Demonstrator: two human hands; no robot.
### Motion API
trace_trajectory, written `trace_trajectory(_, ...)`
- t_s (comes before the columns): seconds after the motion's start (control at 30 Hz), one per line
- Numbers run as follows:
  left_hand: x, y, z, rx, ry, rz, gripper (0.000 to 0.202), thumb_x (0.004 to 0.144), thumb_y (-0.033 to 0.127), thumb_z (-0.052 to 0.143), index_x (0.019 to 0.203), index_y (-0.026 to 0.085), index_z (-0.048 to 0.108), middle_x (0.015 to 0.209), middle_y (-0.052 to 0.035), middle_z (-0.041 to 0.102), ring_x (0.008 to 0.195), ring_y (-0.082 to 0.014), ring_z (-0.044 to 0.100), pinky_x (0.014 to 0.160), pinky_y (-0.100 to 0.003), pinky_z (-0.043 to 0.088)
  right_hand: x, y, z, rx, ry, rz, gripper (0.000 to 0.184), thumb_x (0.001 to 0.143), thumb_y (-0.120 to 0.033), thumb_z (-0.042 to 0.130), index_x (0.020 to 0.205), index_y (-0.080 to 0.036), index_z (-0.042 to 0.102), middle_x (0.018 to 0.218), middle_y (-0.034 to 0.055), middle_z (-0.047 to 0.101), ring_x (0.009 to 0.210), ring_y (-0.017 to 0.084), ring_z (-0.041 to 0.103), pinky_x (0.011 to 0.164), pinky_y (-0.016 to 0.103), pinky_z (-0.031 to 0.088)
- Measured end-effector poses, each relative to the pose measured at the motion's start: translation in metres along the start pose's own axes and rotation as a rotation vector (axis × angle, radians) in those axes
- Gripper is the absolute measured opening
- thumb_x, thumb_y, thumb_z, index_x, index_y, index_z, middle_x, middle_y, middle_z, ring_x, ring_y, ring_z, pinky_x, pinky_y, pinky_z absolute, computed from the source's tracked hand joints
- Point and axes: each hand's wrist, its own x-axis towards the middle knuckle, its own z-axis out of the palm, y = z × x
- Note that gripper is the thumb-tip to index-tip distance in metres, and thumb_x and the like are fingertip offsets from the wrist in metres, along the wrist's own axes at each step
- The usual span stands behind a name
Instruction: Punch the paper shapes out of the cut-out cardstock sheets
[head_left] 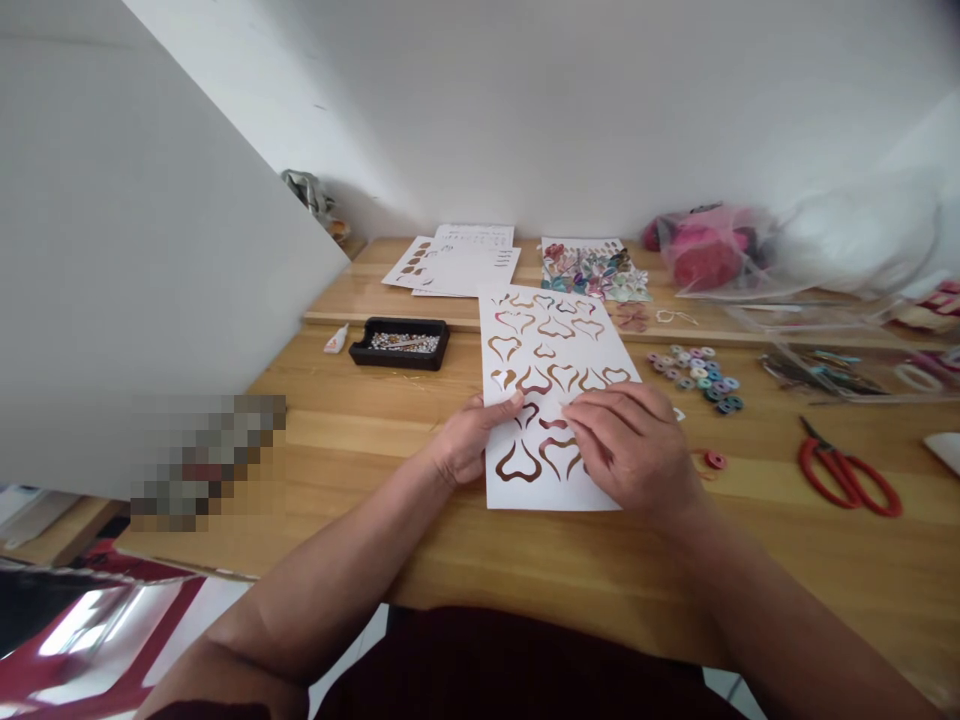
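A white sheet of paper (529, 372) with several curved, heart-like cut-outs is held up at a tilt over the wooden table. My left hand (472, 438) grips its left edge, thumb on the face and fingers behind. My right hand (634, 445) bends over the lower right part, fingertips pinched together at a cut-out. Whether a small piece is between those fingertips I cannot tell. Through the openings, brown table and some reddish colour show. To the right of my right hand lies a small red thread bobbin (715, 459) with loose thread.
Red-handled scissors (847, 478) and a cluster of coloured bobbins (697, 375) lie to the right. A black tray of beads (397, 345) and a small white bottle (337, 340) stand left. Behind are papers (480, 265), a floral piece (592, 270) and bags (712, 250).
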Motion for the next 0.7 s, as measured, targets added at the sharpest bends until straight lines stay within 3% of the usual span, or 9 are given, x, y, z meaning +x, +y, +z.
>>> trace_trajectory(0.23,-0.0001,-0.0021,-0.0019,0.009,-0.051,0.011,0.026,0.085,0.02,0.071,0.109,0.01,0.067,0.102,-0.0179,0.075,0.091,-0.0302,0.073,0.096,-0.05,0.053,0.0021,-0.0021,-0.0015,0.062,-0.03,0.033,0.017,0.083,-0.014,0.068,0.099,-0.021,0.068,0.102,0.0044,0.072,0.096,0.024,0.061,0.092,0.043,0.048)
trace_trajectory(0.47,-0.0015,-0.0015,0.0006,-0.018,-0.029,-0.016,0.021,0.085,0.017,0.069,0.105,0.009,0.069,0.1,-0.0174,0.075,0.087,-0.0286,0.073,0.096,-0.05,0.053,-0.0005,-0.0039,0.0017,0.039,-0.022,-0.004,0.024,0.084,-0.011,0.066,0.107,-0.02,0.068,0.107,0.0052,0.072,0.101,0.026,0.06,0.093,0.044,0.049)
trace_trajectory(0.7,-0.0014,-0.001,0.0007,-0.001,-0.028,0.01,0.029,0.083,0.019,0.071,0.11,0.008,0.068,0.105,-0.0186,0.074,0.09,-0.0289,0.072,0.093,-0.048,0.055,0.0007,-0.0004,0.0018,0.115,-0.021,0.007,0.02,0.085,-0.01,0.066,0.101,-0.021,0.067,0.102,0.0044,0.071,0.097,0.023,0.061,0.095,0.043,0.049)
